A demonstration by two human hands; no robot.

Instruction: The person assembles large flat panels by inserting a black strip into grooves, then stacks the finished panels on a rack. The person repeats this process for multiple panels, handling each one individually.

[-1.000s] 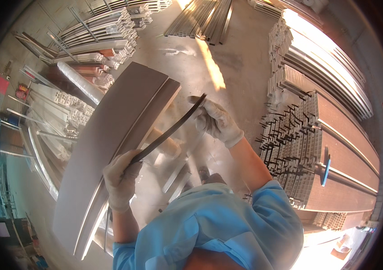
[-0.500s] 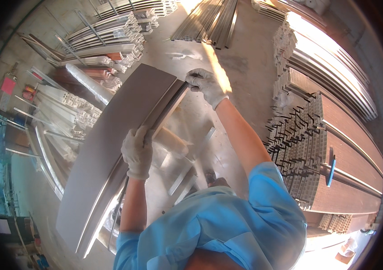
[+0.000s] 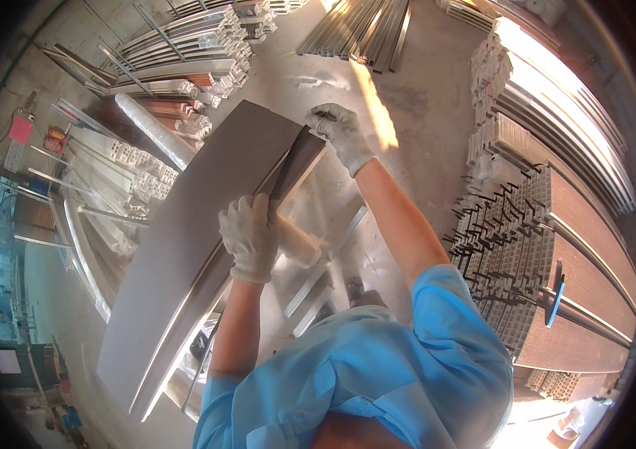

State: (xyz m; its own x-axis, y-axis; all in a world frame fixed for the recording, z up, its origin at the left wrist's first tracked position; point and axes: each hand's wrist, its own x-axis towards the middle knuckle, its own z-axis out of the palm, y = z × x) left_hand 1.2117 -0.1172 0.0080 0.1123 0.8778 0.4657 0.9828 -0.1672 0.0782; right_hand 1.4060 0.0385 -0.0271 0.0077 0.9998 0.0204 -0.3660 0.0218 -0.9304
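Observation:
A long grey-brown panel (image 3: 198, 202) slants from the upper middle to the lower left, with a grooved edge along its right side. A thin dark strip (image 3: 286, 166) runs along that edge between my hands, standing slightly off it near the far end. In a pale work glove, my right hand (image 3: 339, 135) pinches the strip at the panel's far corner. My left hand (image 3: 249, 238), gloved too, is closed around the strip farther down the edge, its knuckles over the panel. The fingertips of both hands are partly hidden.
Bundled profiles (image 3: 183, 60) and a plastic-wrapped roll (image 3: 149, 127) lie at the left. Dark metal tubes (image 3: 355, 34) lie on the floor ahead. At the right stands a tall stack of brown hollow boards (image 3: 587, 284), with black rods jutting from its ends. A support (image 3: 299, 243) stands below the panel.
My left hand has moved slightly up and right along the panel edge. My right hand has risen a little, and the dark strip now shows more plainly between them.

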